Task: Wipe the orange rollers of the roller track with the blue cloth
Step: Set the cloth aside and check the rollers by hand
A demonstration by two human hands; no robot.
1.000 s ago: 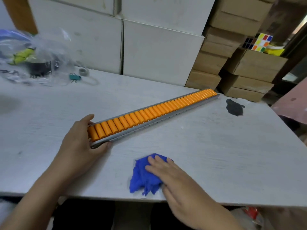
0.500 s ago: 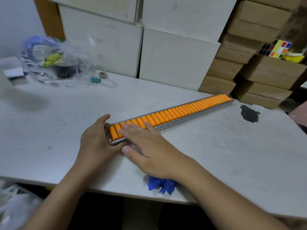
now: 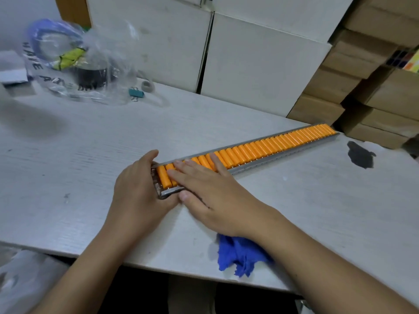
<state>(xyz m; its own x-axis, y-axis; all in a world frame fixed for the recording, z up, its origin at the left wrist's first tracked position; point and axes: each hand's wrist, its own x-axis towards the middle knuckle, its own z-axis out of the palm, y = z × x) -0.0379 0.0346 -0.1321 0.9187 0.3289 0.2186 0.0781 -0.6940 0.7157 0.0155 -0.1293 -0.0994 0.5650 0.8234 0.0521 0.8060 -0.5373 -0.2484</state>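
A long metal roller track (image 3: 283,155) with a row of orange rollers (image 3: 267,146) lies slanted across the grey table (image 3: 90,155), running from the middle to the far right. My left hand (image 3: 138,191) grips the track's near end, thumb on the far rail. My right hand (image 3: 210,191) lies flat, fingers spread, on the nearest rollers and holds nothing. The crumpled blue cloth (image 3: 240,254) lies on the table by the front edge, partly under my right forearm.
A clear plastic bag (image 3: 74,62) with dark and yellow items, a teal binder clip (image 3: 136,92) and a small grey ring (image 3: 148,86) sit at the back left. White boxes (image 3: 260,64) and brown cartons (image 3: 367,82) line the back. A black stain (image 3: 360,154) marks the table's right.
My right hand left the blue cloth and moved up onto the near rollers. The cloth stayed at the front edge. The left hand kept its hold on the track's end.
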